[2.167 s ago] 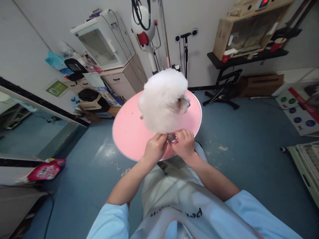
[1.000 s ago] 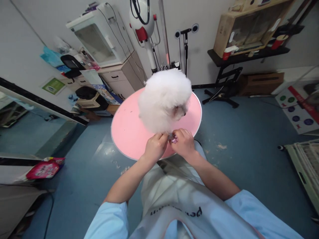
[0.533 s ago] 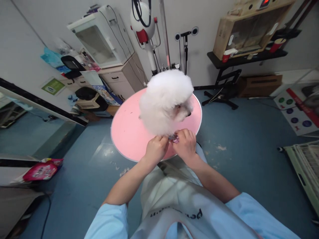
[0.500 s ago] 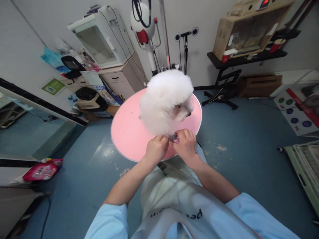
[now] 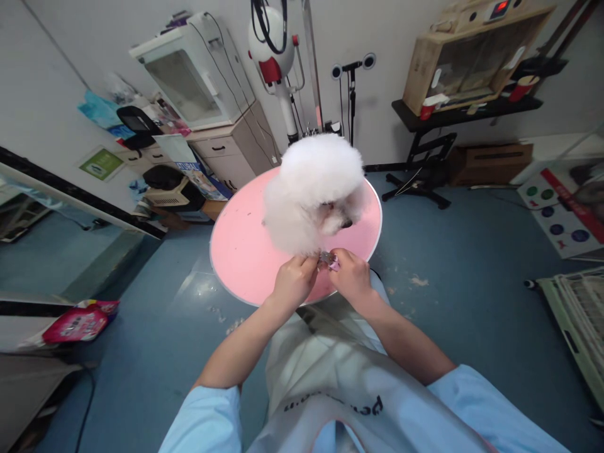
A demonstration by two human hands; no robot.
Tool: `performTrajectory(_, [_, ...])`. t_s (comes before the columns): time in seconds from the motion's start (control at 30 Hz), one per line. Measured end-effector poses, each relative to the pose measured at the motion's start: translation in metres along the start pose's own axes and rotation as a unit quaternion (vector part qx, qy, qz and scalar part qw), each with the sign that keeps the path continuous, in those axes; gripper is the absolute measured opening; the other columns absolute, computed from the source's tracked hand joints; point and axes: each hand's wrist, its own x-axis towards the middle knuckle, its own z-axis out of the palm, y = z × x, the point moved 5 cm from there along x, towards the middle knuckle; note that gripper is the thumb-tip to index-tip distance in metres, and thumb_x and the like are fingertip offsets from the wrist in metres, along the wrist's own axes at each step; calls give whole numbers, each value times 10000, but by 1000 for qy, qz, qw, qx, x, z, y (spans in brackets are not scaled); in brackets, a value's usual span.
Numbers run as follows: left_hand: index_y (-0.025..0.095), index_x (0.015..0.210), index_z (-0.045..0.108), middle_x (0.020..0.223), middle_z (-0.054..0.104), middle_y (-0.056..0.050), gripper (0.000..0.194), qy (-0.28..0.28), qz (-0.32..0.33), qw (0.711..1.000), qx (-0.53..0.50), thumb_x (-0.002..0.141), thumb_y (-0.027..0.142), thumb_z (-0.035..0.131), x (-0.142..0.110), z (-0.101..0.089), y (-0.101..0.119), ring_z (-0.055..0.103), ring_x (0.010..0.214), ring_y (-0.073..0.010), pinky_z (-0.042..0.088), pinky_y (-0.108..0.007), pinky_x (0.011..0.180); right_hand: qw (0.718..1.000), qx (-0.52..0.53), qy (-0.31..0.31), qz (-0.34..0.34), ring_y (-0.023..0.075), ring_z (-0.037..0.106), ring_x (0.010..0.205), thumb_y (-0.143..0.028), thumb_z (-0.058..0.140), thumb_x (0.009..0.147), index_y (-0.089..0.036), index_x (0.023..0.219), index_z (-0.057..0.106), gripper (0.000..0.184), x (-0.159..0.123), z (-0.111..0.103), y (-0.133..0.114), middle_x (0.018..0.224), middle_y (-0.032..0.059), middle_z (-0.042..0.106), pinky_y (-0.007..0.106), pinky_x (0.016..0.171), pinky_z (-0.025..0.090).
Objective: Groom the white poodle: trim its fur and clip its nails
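A fluffy white dog (image 5: pixel 311 189) is on a round pink grooming table (image 5: pixel 240 245), its head turned to the right and slightly down. At the near side of the dog, my left hand (image 5: pixel 297 277) is closed around what looks like its paw, mostly hidden by the fingers. My right hand (image 5: pixel 352 274) grips a nail clipper (image 5: pixel 329 258) with a metal head and pinkish-purple handles. The clipper's head points left, close to the fingertips of my left hand. Whether its jaws touch a claw is too small to tell.
Behind the table stand a white dryer (image 5: pixel 271 47) on a stand and a metal post (image 5: pixel 313 69). A cabinet (image 5: pixel 226 148) is at the back left. To the right are a wooden box (image 5: pixel 425 75) on a black stand and a wheeled green-framed cage (image 5: pixel 566 321).
The dog has turned its head a little toward me and down. My right hand has shifted slightly, and more of the clipper's metal head shows. My left hand keeps its hold.
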Motion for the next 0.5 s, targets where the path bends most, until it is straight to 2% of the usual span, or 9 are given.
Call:
performTrajectory(0.17, [118,1123,596,1004,649,-135,269,24,22,999,-36,901,179,457,0,-2,0,642,861,-187,550,-285,722,998,41,33,-19,173,580,685,-235,591,755,-180,829,594,92,1,-6,-2,748,44,646,264,644,397])
performTrajectory(0.33, [100,1158,569,1035,647,-131,292,47,50,996,-53,902,158,440,0,-3,3,649,885,-176,558,-260,725,998,13,10,-61,180,587,694,-199,607,723,-176,802,597,83,2,-6,-9,733,39,652,271,648,395])
performTrajectory(0.5, [133,1153,573,1047,645,-119,283,20,35,998,-50,912,195,437,0,0,1,651,894,-171,566,-262,726,997,-22,-25,-71,173,584,673,-197,588,752,-182,799,597,51,3,-8,-11,718,36,650,267,613,366])
